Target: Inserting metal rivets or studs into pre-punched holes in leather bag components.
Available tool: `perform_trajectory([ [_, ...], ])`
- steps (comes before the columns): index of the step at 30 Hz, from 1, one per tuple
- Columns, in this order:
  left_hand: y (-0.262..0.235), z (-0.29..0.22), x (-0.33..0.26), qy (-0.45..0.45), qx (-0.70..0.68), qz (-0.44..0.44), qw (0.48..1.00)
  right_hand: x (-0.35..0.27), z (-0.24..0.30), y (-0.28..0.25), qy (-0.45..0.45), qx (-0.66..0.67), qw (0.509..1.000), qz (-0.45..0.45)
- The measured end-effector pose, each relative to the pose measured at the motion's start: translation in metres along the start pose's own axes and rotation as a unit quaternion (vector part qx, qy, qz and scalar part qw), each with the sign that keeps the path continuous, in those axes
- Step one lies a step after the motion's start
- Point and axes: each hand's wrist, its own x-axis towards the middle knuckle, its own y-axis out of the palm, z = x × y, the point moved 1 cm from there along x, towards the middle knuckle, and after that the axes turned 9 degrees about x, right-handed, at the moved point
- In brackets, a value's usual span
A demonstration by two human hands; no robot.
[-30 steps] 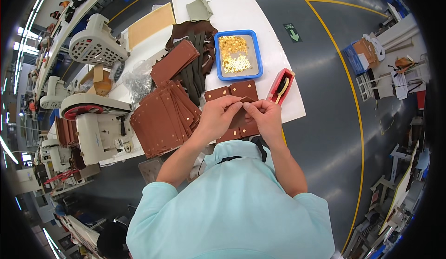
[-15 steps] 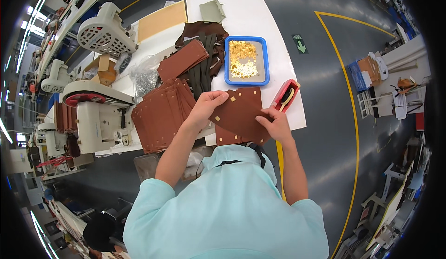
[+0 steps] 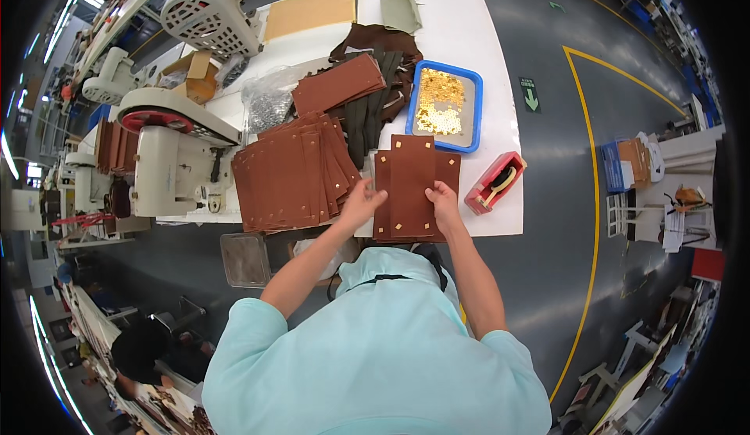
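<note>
While the white desk (image 3: 484, 37) carries everything, the large stack of brown leather panels (image 3: 293, 173) sits just left of centre, beside a sewing machine (image 3: 168, 162) at the desk's left edge. Next down in size, a blue tray (image 3: 473, 107) of gold fittings lies behind the work, and a red tape dispenser (image 3: 494, 183) rests near the right edge. Flat at the near edge lies one cross-shaped leather piece (image 3: 412, 177) with small studs. Left hand (image 3: 363, 201) rests fingers spread on its left flap, close to the stack; right hand (image 3: 444, 205) presses its lower right edge, fingers flat, gripping nothing. Judged step: squaring the piece flat. Next move likely needs even alignment before lifting.
</note>
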Motion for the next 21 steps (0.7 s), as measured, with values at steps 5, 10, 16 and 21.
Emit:
perform_trajectory([
  [5, 0.018, 0.019, -0.019, -0.088, -0.047, 0.028, 0.995, 0.007, -0.043, 0.011, 0.043, 0.007, 0.998, -0.055],
  [10, 0.015, 0.021, -0.026, -0.07, 0.058, -0.004, 0.996, 0.005, -0.051, 0.022, 0.018, -0.238, 0.964, -0.115],
  [16, -0.009, 0.01, -0.036, 0.019, 0.248, -0.061, 0.967, -0.008, -0.021, 0.007, -0.112, -0.527, 0.834, -0.121],
  [21, -0.107, 0.001, -0.012, 0.017, 0.301, -0.328, 0.895, -0.026, 0.015, -0.072, -0.276, -0.345, 0.855, -0.271],
])
